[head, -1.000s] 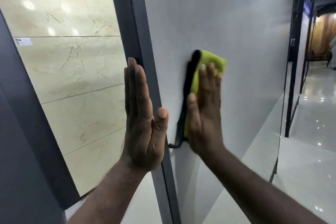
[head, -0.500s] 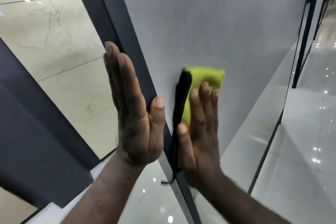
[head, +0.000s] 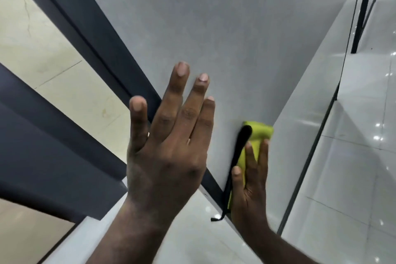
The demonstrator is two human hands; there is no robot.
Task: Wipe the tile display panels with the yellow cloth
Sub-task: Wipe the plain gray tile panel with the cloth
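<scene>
A tall grey tile panel (head: 225,38) fills the middle of the head view, set in a dark frame (head: 102,49). My right hand (head: 249,180) presses the folded yellow cloth (head: 258,135), which has a black edge, flat against the panel's lower part near its bottom corner. The fingers lie straight over the cloth. My left hand (head: 169,141) is held up with fingers spread in front of the frame and the panel's left edge; whether it touches them I cannot tell.
A beige marble-look tile panel (head: 42,53) stands to the left behind the dark frame. Glossy white floor tiles (head: 353,178) reflect ceiling lights at the right and below. More dark-framed panels (head: 364,6) line the aisle at the upper right.
My right hand has slid the cloth down the grey panel toward its bottom corner. My left hand has turned from edge-on at the frame to back-facing with fingers spread. The camera has tilted downward.
</scene>
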